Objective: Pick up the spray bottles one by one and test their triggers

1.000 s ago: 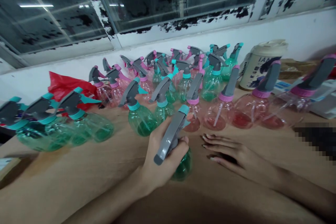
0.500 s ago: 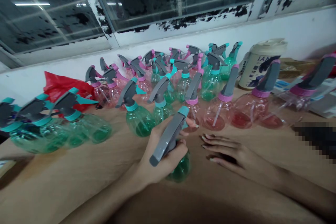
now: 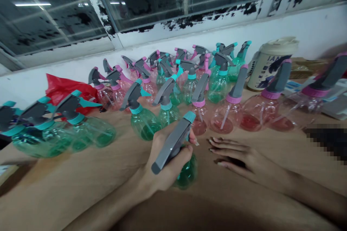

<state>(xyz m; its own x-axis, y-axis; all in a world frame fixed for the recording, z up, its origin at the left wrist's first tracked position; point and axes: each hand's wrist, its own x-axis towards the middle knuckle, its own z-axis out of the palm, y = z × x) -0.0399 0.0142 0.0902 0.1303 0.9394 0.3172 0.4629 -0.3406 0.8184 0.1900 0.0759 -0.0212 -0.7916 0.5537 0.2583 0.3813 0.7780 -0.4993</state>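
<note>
In the head view my left hand (image 3: 165,162) is wrapped round the neck of a green spray bottle (image 3: 187,175), its fingers at the turquoise trigger. The grey spray head slants up over the hand, with its turquoise nozzle pointing away from me. Part of the bottle is hidden behind the palm. My right hand (image 3: 241,157) lies on the wooden table (image 3: 114,187), fingers stretched out and holding nothing, to the right of that bottle. Just beyond the hands stand another green spray bottle (image 3: 143,124) and a pink spray bottle (image 3: 226,117).
Several pink and green spray bottles (image 3: 189,88) crowd the back, with a row of green ones (image 3: 103,133) at left. A red plastic bag (image 3: 67,92) lies behind these. At right are a large printed cup (image 3: 271,66) and a pixelated dark patch (image 3: 328,142). A wall with windows closes the back.
The index finger of my left hand has curled inward near the trigger, and the spray head has tipped slightly. My right hand has hardly moved.
</note>
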